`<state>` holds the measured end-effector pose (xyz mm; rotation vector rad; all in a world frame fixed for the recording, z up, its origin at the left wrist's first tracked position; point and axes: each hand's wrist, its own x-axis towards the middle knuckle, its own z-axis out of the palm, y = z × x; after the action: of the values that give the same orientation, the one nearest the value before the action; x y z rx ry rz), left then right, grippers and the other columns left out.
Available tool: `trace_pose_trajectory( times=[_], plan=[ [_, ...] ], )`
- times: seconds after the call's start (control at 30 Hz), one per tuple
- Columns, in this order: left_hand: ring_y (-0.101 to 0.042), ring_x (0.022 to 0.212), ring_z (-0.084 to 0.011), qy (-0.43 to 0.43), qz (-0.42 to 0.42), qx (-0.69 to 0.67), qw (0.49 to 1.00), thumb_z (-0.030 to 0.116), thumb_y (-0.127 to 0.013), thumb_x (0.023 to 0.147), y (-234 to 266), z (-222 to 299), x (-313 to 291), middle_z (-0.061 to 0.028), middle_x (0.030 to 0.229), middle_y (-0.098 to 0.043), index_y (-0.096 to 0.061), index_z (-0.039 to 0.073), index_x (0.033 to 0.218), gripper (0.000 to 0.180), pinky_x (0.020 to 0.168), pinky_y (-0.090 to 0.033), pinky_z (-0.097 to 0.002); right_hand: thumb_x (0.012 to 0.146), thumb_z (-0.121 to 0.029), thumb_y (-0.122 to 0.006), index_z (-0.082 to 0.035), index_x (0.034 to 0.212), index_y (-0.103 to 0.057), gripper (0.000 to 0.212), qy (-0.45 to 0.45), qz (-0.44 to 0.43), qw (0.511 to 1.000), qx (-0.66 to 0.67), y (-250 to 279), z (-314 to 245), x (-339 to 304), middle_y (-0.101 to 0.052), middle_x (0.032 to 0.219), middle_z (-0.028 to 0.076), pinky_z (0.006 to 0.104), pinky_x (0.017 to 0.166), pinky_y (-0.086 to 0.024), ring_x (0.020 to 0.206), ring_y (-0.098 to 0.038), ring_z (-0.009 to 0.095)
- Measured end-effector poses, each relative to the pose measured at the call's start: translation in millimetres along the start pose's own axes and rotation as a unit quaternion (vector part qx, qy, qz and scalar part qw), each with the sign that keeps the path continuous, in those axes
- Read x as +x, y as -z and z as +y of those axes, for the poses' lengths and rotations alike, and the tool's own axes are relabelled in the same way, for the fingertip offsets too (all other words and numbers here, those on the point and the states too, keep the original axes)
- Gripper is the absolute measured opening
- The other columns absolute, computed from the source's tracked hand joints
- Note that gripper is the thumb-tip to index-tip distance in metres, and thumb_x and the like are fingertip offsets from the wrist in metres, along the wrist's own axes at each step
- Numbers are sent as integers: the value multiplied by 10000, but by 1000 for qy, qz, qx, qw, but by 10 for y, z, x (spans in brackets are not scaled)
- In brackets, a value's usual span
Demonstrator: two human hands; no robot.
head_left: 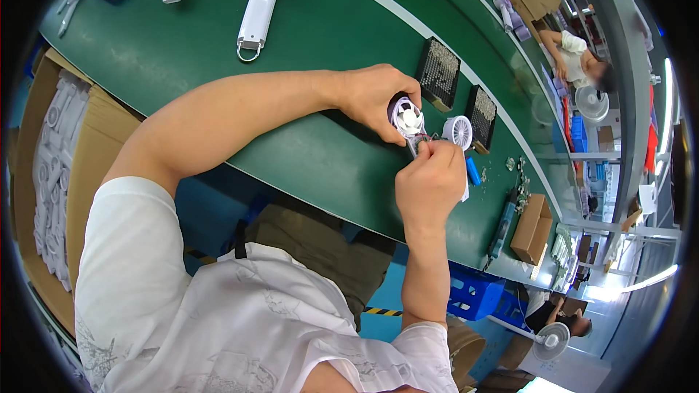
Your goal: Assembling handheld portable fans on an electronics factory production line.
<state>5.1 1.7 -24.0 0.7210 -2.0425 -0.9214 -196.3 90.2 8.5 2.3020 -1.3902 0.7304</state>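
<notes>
My left hand (375,100) is closed around an open handheld fan housing (399,110), its thumb and fingers on either side of the round head. White fan blades (410,118) show inside it. The fingertips of my right hand (431,182) are pinched together at the lower part of this housing, beside thin dark and red wires (429,136). What they grip is hidden. Just past my right fingers is a white round grille cover (458,132). A blue cylindrical battery (473,171) lies to the right of my right hand.
Two black trays (438,73) (481,115) of small metal parts sit beyond my hands. A white handheld fan (262,11) lies far left. Rightward are an electric screwdriver (502,224) and cardboard box (531,228). A carton (109,131) of white housings stands left.
</notes>
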Motion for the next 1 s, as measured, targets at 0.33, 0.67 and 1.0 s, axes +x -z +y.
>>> trace_pose_trajectory(
  times=[0.33, 0.67, 1.0],
  plan=[
    [-735, 887, -242, 6, -4, -7, 1000, 246, -955, 646, -1, 0, -16, -124, 981, -750, -691, 9, 1076, 558, 792, -593, -345, 840, 3, -713, 5, 915, -572, 161, -8, 9, 1000, 5, -23, -17, -39, -614, 915, 173, 466, 755, -503, 849, -614, 371],
    [-736, 889, -237, 6, -7, -2, 1000, 239, -954, 647, 18, -11, -8, -116, 986, -751, -690, 12, 1084, 559, 789, -593, -338, 860, -3, -705, -2, 926, -576, 145, 32, 32, 999, -21, -44, -26, -9, -626, 902, 166, 462, 713, -504, 817, -621, 371],
    [-735, 887, -226, -1, -11, 11, 1000, 229, -957, 650, 15, -3, 1, -108, 988, -752, -691, 20, 1089, 555, 790, -594, -339, 915, -99, -730, -18, 971, -637, 136, -25, -28, 996, 77, 108, 86, 99, -654, 861, 136, 455, 665, -515, 770, -649, 350]
  ],
)
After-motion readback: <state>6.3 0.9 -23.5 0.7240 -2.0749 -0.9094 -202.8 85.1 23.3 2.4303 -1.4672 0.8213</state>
